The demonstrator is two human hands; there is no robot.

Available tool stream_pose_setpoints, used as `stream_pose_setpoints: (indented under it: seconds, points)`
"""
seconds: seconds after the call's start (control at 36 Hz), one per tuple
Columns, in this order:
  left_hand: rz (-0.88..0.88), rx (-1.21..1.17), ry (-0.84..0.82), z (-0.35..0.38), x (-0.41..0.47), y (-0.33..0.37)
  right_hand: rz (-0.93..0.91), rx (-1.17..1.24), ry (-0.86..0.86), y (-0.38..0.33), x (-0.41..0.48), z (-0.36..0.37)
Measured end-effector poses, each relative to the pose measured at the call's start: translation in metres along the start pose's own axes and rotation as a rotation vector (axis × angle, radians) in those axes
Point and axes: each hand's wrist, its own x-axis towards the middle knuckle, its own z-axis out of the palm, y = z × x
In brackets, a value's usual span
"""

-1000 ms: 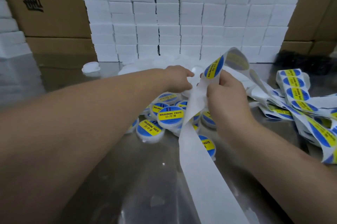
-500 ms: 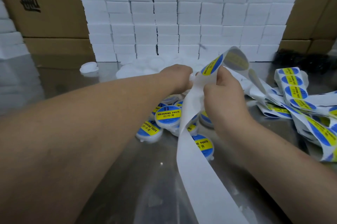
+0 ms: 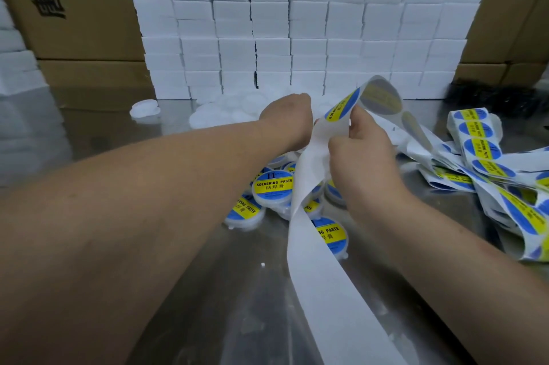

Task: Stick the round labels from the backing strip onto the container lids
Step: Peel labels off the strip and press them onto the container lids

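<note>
White paper backing strip (image 3: 320,275) rises from the lower edge of the view, across the shiny metal table (image 3: 208,290), up to the two hands; at its top it bends over and falls away to the right, towards a loose heap of label-bearing strip (image 3: 481,153) lying on the table's right side. Right at the bend sits a round blue-and-yellow label (image 3: 341,107); beyond the bend the grey back of the paper faces the camera.

The right hand (image 3: 362,156) grips the strip just below that label, thumb and fingers curled round the paper's right edge; the left hand (image 3: 285,121) reaches past the strip on its left side, knuckles up, fingers bent downward and hidden behind the hand itself, so I cannot tell whether it holds anything; it hangs over the near edge of a heap of plain white round lids (image 3: 225,109).

Under the hands lies a cluster of round white containers with blue-and-yellow labels reading SOLDERING PASTE (image 3: 273,189), touching and overlapping one another; one more labelled container (image 3: 332,235) lies nearer the camera, partly covered by the strip. A single plain white lid (image 3: 144,107) lies apart on the left of the table; behind everything stands a wall of stacked white blocks (image 3: 297,23), flanked by brown cardboard cartons printed with black characters (image 3: 74,8).
</note>
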Motion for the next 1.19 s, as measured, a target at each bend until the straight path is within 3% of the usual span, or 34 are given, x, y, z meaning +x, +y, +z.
stream_pose_setpoints:
  seconds: [0.25, 0.42, 0.64, 0.78, 0.86, 0.97, 1.08, 1.19]
  points:
    - [-0.108, -0.149, -0.076, 0.006, 0.000, -0.004, 0.007, -0.029, 0.001, 0.002, 0.000, 0.000]
    - [-0.124, -0.224, -0.020, 0.007, 0.007, -0.006, 0.011, 0.000, -0.010, 0.001, 0.000, 0.001]
    - [-0.295, -0.702, -0.019, 0.015, 0.011, 0.000, 0.014, 0.004, -0.019, 0.000, 0.000, 0.000]
    - [-0.297, -0.733, 0.044, 0.014, 0.012, -0.005, 0.007, -0.008, -0.011, 0.003, 0.002, 0.000]
    - [-0.327, -0.815, 0.182, 0.006, 0.010, -0.009, 0.002, -0.037, -0.015, 0.005, 0.003, 0.001]
    - [-0.269, -0.950, 0.216, -0.015, -0.004, -0.009, -0.023, -0.036, 0.006, 0.007, 0.003, 0.001]
    - [-0.384, -1.128, 0.287, -0.038, -0.026, -0.007, -0.040, -0.094, -0.012, 0.004, 0.001, 0.001]
    - [-0.254, -1.000, 0.346, -0.040, -0.062, -0.003, -0.070, -0.140, -0.019, 0.005, 0.001, 0.001]
